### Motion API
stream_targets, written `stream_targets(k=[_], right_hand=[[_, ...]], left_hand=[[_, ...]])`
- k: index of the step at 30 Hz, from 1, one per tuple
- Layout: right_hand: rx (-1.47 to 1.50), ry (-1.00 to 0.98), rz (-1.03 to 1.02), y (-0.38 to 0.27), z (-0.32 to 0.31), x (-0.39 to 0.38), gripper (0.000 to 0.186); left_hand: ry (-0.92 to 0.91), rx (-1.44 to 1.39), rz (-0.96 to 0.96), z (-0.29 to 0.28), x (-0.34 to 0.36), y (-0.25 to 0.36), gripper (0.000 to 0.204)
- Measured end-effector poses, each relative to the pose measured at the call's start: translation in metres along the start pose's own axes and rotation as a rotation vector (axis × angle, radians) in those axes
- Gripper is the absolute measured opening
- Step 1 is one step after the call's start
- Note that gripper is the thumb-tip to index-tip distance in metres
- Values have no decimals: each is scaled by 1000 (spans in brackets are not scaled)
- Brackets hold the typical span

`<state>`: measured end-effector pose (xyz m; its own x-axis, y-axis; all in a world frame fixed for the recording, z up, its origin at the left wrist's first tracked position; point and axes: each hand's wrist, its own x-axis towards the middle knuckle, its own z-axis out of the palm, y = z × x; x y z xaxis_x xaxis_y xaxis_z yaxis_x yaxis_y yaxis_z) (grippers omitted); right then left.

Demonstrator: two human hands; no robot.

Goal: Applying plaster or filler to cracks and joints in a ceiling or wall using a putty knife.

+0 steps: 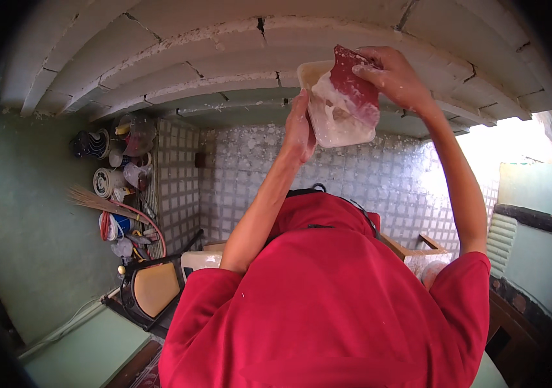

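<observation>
My left hand (299, 129) grips a small off-white plastic tub (351, 137) by its left side, holding it tilted in front of the block wall. White paste (337, 119) lies inside the tub and smears its walls. Between the fingers and thumb of my right hand (392, 76) is a flexible dark red spreader (351, 77), a flat piece with white paste along its lower edge. That edge reaches down into the tub and touches the paste. Some white residue speckles both hands.
A block wall (211, 48) with rough mortar joints spans the top. Splattered floor tiles (244, 161) lie below. On the left are buckets (105, 183), a broom (92, 199) and a chair (154, 286). Wooden furniture (412, 247) stands behind me at right, near a bright opening.
</observation>
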<state>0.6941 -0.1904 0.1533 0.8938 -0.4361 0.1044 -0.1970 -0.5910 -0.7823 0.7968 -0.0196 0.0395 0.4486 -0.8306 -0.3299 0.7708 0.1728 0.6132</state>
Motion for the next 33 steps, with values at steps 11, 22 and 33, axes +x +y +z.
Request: stream_targets(k=[11,22,33], right_hand=[[-496,-271,-314,-14,11,-5,32],[-369,-496,-236,-23,7,0,21],[-669,-47,-254,-43,-8,-1,26]], left_hand=[[-119,102,-122,12,-9,12,55],[-126,104,-160,0,-8,13,57],[-130,102,-145,-7,-8,7,53]])
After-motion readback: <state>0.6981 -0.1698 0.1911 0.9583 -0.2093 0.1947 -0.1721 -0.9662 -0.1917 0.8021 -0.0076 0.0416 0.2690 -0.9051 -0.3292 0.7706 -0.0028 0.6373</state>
